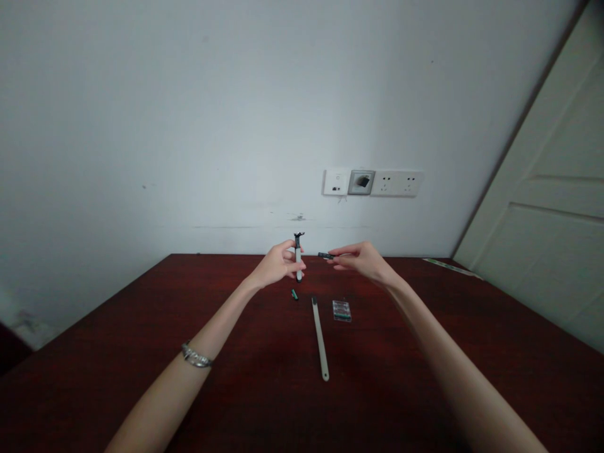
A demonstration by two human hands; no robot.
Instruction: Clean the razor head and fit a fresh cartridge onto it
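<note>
My left hand point(278, 263) is closed around the grey handle of a razor point(298, 255), held upright above the far part of the table with its head at the top. Across a small gap, my right hand point(362, 260) pinches a small flat black piece point(325, 255), perhaps a razor cartridge or its cover; the fingers partly hide it. Below my left hand a small green-and-black razor cartridge point(294, 294) lies on the table. A long pale grey handle point(319, 340) with a dark tip lies nearer to me. Right of its tip sits a clear plastic case point(341, 310).
The dark red wooden table point(255, 390) ends at a white wall. Wall sockets point(396, 183) and a black plug point(363, 181) are above its back edge. A thin printed strip point(452, 267) lies at the back right, near a pale door point(552, 207).
</note>
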